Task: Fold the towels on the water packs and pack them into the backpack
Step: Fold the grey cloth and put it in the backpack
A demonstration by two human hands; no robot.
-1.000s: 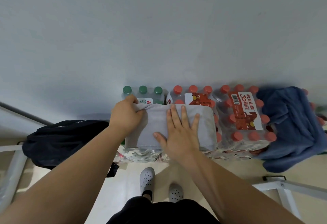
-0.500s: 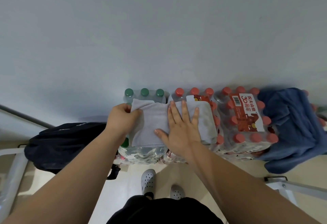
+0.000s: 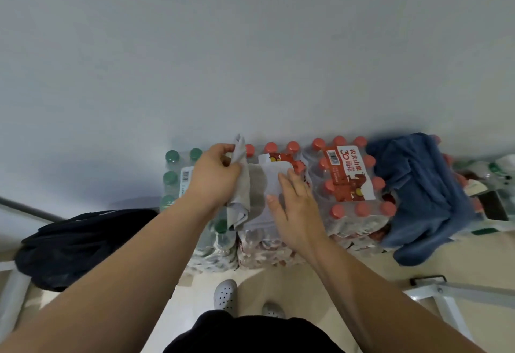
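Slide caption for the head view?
Left hand holds up one end of the grey towel, right hand presses the rest onto the water packs; blue towel unfolded nearby.

- Grey towel [image 3: 266, 182]: partly folded on top of the water packs [image 3: 348, 179], its left part raised upright, the rest lying flat.
- Blue towel [image 3: 418, 193]: crumpled, draped over the water packs' right end.
- Backpack [image 3: 78, 244]: black, slumped low, left of the water packs.

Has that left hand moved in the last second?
Yes. The left hand has carried an edge of the grey towel rightward, from the green-capped bottles towards the red-capped bottles.
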